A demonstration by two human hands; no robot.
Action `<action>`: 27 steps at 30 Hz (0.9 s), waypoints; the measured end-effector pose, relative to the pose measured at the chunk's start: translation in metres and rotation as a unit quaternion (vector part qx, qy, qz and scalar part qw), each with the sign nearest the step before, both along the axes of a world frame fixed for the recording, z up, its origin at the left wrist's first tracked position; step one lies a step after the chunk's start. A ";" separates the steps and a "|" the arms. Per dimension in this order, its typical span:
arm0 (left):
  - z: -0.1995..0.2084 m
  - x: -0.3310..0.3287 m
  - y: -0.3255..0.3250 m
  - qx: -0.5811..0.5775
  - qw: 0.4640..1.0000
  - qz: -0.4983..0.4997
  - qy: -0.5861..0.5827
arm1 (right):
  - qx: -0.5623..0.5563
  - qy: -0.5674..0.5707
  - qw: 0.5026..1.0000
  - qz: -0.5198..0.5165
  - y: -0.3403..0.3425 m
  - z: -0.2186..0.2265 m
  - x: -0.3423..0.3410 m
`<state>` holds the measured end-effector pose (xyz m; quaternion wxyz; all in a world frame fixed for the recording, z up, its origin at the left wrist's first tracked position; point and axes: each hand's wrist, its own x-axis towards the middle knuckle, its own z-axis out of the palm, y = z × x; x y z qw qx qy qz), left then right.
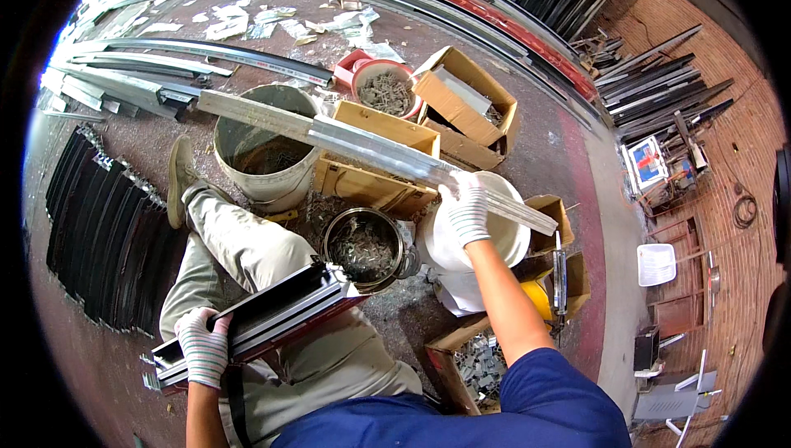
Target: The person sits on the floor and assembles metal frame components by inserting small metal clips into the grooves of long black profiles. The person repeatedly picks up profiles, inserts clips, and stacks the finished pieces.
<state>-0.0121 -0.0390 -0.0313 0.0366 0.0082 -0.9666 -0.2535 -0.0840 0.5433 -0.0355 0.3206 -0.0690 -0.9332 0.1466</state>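
Observation:
My left hand (203,347), in a white striped glove, is wrapped around a bundle of black and silver metal profiles (276,320). The bundle lies slantwise across my lap. Farther off on the right, my right hand (466,211), gloved the same way, has its fingers bent over a long pale bar (264,118). A shiny section (371,150) covers the bar's middle and reaches up to that hand. This bar spans a grey bucket (268,176) and a white bucket (437,238). Some right fingertips are hard to make out.
A metal pot (362,244) of scraps stands before my knee. Beyond are wooden boxes (375,184), a red-rimmed basin (383,90) of small parts and a cardboard box (470,102). Black profiles (107,234) lie at left. A box of metal pieces (479,370) sits by my right side.

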 end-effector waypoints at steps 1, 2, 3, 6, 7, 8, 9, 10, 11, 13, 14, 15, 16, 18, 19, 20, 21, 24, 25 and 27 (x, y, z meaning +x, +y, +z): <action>-0.001 0.000 -0.002 0.000 1.000 0.000 0.002 | 0.065 -0.018 0.997 -0.047 0.019 0.002 0.002; -0.003 0.000 -0.002 0.001 1.000 -0.001 0.003 | 0.055 -0.057 0.994 -0.074 0.036 0.001 0.006; -0.003 0.001 -0.002 0.002 1.000 -0.002 0.012 | 0.081 -0.089 0.989 -0.089 0.045 0.003 0.007; 0.000 0.001 0.000 -0.004 1.000 -0.005 0.016 | 0.134 -0.166 0.971 -0.106 0.061 0.000 0.011; 0.002 0.001 0.001 0.002 1.000 -0.006 0.007 | 0.144 -0.173 0.969 -0.105 0.065 -0.002 0.012; 0.000 0.001 0.001 0.010 1.000 -0.005 0.007 | 0.154 -0.180 0.966 -0.104 0.070 -0.003 0.012; -0.002 0.001 -0.001 0.016 1.000 -0.003 0.007 | 0.153 -0.174 0.969 -0.089 0.072 -0.004 0.011; -0.004 0.000 -0.002 0.021 1.000 -0.001 0.008 | 0.160 -0.165 0.970 -0.080 0.073 -0.004 0.011; -0.006 0.001 -0.002 0.019 1.000 -0.002 0.014 | 0.168 -0.157 0.971 -0.071 0.075 -0.004 0.010; -0.003 0.001 -0.001 0.008 1.000 -0.001 0.012 | 0.173 -0.144 0.972 -0.060 0.075 -0.006 0.010; -0.001 0.000 0.000 0.003 1.000 -0.002 0.011 | 0.173 -0.140 0.973 -0.057 0.076 -0.006 0.010; -0.002 0.000 -0.001 0.001 1.000 -0.002 0.010 | 0.173 -0.135 0.974 -0.053 0.075 -0.006 0.011; -0.005 0.000 -0.003 -0.001 1.000 -0.002 0.008 | 0.172 -0.136 0.974 -0.052 0.075 -0.005 0.011; -0.005 -0.001 -0.003 -0.002 1.000 -0.002 0.004 | 0.171 -0.138 0.974 -0.050 0.075 -0.004 0.011; -0.004 -0.001 -0.002 -0.002 1.000 -0.002 0.000 | 0.170 -0.137 0.975 -0.047 0.075 -0.003 0.012; -0.003 -0.001 -0.002 -0.002 1.000 -0.001 -0.003 | 0.169 -0.136 0.975 -0.045 0.076 -0.002 0.014; -0.002 0.000 -0.001 -0.003 1.000 -0.001 0.000 | 0.168 -0.135 0.976 -0.042 0.076 -0.001 0.015; -0.002 0.000 0.000 -0.006 1.000 -0.004 0.007 | 0.156 -0.116 0.980 -0.041 0.075 0.003 0.019; -0.002 0.000 0.000 -0.007 1.000 -0.006 0.011 | 0.151 -0.113 0.981 -0.039 0.075 0.004 0.021; -0.002 0.000 0.002 -0.006 1.000 -0.007 0.007 | 0.141 -0.106 0.984 -0.037 0.075 0.008 0.024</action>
